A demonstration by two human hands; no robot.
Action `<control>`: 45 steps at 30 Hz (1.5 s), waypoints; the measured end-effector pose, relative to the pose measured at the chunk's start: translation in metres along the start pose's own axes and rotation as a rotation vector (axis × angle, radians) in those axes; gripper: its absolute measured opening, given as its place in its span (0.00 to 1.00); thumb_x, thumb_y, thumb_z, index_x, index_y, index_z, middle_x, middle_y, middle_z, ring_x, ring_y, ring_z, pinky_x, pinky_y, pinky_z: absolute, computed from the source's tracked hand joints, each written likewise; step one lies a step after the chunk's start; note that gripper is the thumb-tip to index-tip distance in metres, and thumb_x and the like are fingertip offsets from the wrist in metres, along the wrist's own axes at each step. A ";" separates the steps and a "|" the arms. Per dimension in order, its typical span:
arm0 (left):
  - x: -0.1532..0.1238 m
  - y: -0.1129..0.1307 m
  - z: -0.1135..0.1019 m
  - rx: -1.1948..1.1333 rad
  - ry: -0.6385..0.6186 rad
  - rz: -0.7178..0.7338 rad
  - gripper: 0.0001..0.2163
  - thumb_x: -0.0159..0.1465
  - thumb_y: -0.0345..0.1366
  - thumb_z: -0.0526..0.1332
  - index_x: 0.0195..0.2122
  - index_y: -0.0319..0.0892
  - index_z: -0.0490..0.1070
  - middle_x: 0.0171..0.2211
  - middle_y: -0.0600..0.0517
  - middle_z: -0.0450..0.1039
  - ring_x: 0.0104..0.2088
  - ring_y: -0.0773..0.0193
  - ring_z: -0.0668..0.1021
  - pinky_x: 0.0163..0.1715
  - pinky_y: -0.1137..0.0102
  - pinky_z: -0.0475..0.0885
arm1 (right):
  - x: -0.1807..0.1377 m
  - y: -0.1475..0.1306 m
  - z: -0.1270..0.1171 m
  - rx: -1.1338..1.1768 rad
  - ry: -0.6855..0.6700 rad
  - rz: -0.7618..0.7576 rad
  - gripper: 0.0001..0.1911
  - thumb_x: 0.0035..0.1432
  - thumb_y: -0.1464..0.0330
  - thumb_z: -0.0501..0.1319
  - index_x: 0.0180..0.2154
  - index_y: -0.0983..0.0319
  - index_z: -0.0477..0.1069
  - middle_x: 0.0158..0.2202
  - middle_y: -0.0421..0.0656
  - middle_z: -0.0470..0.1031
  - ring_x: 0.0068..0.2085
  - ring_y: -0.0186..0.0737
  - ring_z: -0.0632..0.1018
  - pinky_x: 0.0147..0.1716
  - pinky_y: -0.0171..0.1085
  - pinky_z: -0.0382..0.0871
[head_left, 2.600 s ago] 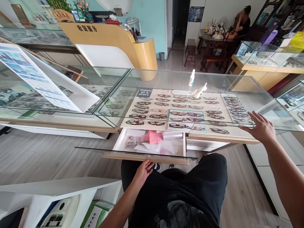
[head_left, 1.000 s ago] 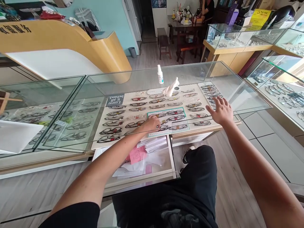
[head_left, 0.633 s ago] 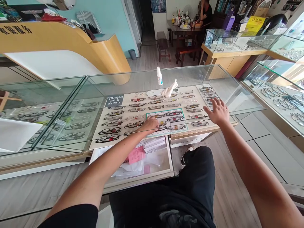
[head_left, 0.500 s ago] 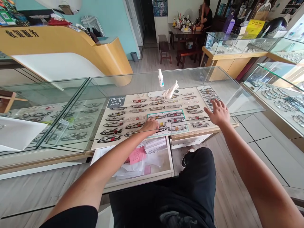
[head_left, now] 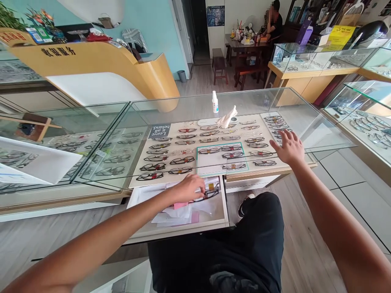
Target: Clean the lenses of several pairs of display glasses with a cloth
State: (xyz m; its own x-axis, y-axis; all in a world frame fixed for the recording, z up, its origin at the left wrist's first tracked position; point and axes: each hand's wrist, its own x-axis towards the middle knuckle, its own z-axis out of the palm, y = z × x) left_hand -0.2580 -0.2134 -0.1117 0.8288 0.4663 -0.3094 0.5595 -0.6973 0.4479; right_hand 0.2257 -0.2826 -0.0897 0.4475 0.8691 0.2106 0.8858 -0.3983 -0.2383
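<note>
My left hand (head_left: 192, 188) is closed on a dark pair of eyeglasses (head_left: 209, 194) with a yellow tag on its lens. It holds them over the pulled-out drawer (head_left: 226, 203), where papers and a pink slip lie. My right hand (head_left: 288, 147) rests with spread fingers on the glass top (head_left: 253, 101) of the display case, above the right-hand rows of frames. Beneath the glass, rows of eyeglasses (head_left: 181, 160) lie on a white board. A teal-edged panel (head_left: 210, 166) in the middle holds several pairs, with a bare patch at its lower left.
A white spray bottle (head_left: 215, 102) and a crumpled cloth (head_left: 226, 118) stand on the glass. To the left is a white open box lid (head_left: 45, 160). Other display cases (head_left: 320, 61) line the right. Someone (head_left: 274, 22) sits at a far table.
My left hand has come out from under the glass, back toward me, bringing a pair of eyeglasses from the teal-edged panel. My right hand stays on the glass. The view has shifted slightly.
</note>
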 end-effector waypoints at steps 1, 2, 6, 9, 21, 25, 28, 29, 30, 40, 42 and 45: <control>-0.013 0.013 -0.005 -0.056 -0.022 0.029 0.03 0.69 0.35 0.73 0.37 0.48 0.85 0.48 0.52 0.89 0.56 0.51 0.85 0.64 0.59 0.71 | 0.000 0.000 0.000 -0.001 0.002 0.000 0.47 0.78 0.37 0.46 0.80 0.60 0.66 0.85 0.55 0.63 0.85 0.71 0.61 0.82 0.69 0.57; -0.025 0.027 -0.012 -0.102 -0.043 0.059 0.03 0.70 0.35 0.73 0.37 0.49 0.84 0.47 0.53 0.89 0.56 0.52 0.85 0.64 0.60 0.71 | 0.000 0.000 0.000 -0.001 0.007 0.000 0.46 0.78 0.37 0.46 0.80 0.60 0.66 0.85 0.55 0.63 0.84 0.71 0.61 0.82 0.69 0.57; -0.062 0.079 -0.063 -0.129 -0.022 0.204 0.04 0.73 0.37 0.72 0.39 0.50 0.83 0.48 0.53 0.88 0.57 0.53 0.83 0.63 0.62 0.72 | 0.001 0.001 -0.001 0.002 0.009 0.001 0.46 0.78 0.38 0.47 0.79 0.60 0.67 0.85 0.56 0.63 0.84 0.72 0.62 0.82 0.70 0.57; -0.065 0.091 -0.110 0.010 0.118 0.236 0.05 0.75 0.39 0.70 0.40 0.49 0.83 0.48 0.52 0.88 0.59 0.51 0.82 0.70 0.56 0.67 | 0.000 0.000 -0.003 0.011 -0.014 0.010 0.47 0.78 0.38 0.47 0.80 0.62 0.66 0.86 0.56 0.61 0.85 0.73 0.60 0.83 0.69 0.56; 0.040 0.002 -0.161 0.331 0.260 0.141 0.07 0.70 0.40 0.67 0.36 0.46 0.83 0.46 0.49 0.88 0.60 0.46 0.80 0.72 0.47 0.63 | 0.003 0.004 0.004 0.035 -0.001 0.003 0.47 0.77 0.37 0.47 0.80 0.60 0.66 0.85 0.56 0.62 0.85 0.72 0.60 0.83 0.70 0.55; 0.044 -0.004 -0.159 0.329 0.249 0.130 0.07 0.71 0.40 0.67 0.37 0.46 0.83 0.47 0.49 0.89 0.60 0.46 0.80 0.73 0.47 0.63 | 0.002 0.003 0.004 0.003 0.002 -0.005 0.47 0.77 0.37 0.45 0.80 0.61 0.65 0.85 0.56 0.63 0.85 0.72 0.61 0.82 0.69 0.57; 0.044 -0.005 -0.158 0.329 0.242 0.139 0.07 0.71 0.41 0.67 0.37 0.46 0.83 0.47 0.48 0.89 0.60 0.46 0.80 0.74 0.46 0.62 | 0.000 0.001 0.002 -0.004 -0.007 0.002 0.48 0.77 0.37 0.45 0.80 0.61 0.65 0.85 0.57 0.62 0.85 0.72 0.60 0.82 0.69 0.57; 0.045 -0.005 -0.159 0.331 0.240 0.144 0.07 0.71 0.41 0.67 0.37 0.46 0.83 0.47 0.48 0.89 0.61 0.46 0.80 0.74 0.46 0.62 | 0.000 0.000 0.001 -0.001 -0.011 0.005 0.49 0.77 0.36 0.44 0.81 0.61 0.65 0.85 0.57 0.62 0.85 0.72 0.60 0.83 0.69 0.57; 0.045 -0.005 -0.159 0.332 0.239 0.146 0.07 0.71 0.41 0.67 0.38 0.46 0.83 0.48 0.48 0.89 0.61 0.46 0.80 0.74 0.46 0.61 | 0.000 0.000 0.001 0.004 -0.017 0.006 0.49 0.77 0.36 0.44 0.81 0.61 0.64 0.85 0.57 0.62 0.85 0.72 0.60 0.83 0.69 0.56; 0.042 -0.005 -0.155 0.380 0.232 0.106 0.10 0.75 0.43 0.65 0.40 0.48 0.85 0.57 0.50 0.89 0.74 0.43 0.75 0.79 0.44 0.61 | 0.000 0.001 0.000 0.042 -0.011 0.007 0.49 0.77 0.37 0.46 0.80 0.62 0.66 0.85 0.58 0.62 0.85 0.74 0.59 0.83 0.71 0.55; 0.041 -0.005 -0.156 0.406 0.222 0.105 0.10 0.76 0.43 0.65 0.41 0.47 0.85 0.63 0.50 0.86 0.76 0.42 0.73 0.79 0.41 0.59 | -0.001 0.001 0.000 0.043 -0.015 0.008 0.50 0.77 0.37 0.46 0.80 0.63 0.66 0.85 0.58 0.62 0.85 0.74 0.59 0.83 0.71 0.55; 0.036 0.006 -0.158 0.439 0.279 0.094 0.09 0.75 0.42 0.67 0.43 0.45 0.85 0.74 0.46 0.77 0.78 0.38 0.69 0.78 0.39 0.60 | -0.001 0.001 0.000 0.057 0.008 0.000 0.48 0.76 0.37 0.47 0.80 0.61 0.67 0.85 0.58 0.63 0.84 0.75 0.60 0.82 0.73 0.56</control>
State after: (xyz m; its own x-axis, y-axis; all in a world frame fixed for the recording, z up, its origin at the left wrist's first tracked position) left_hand -0.2236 -0.1148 0.0124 0.8789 0.4765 -0.0229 0.4770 -0.8775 0.0505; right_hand 0.2266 -0.2839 -0.0904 0.4484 0.8668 0.2180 0.8776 -0.3807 -0.2914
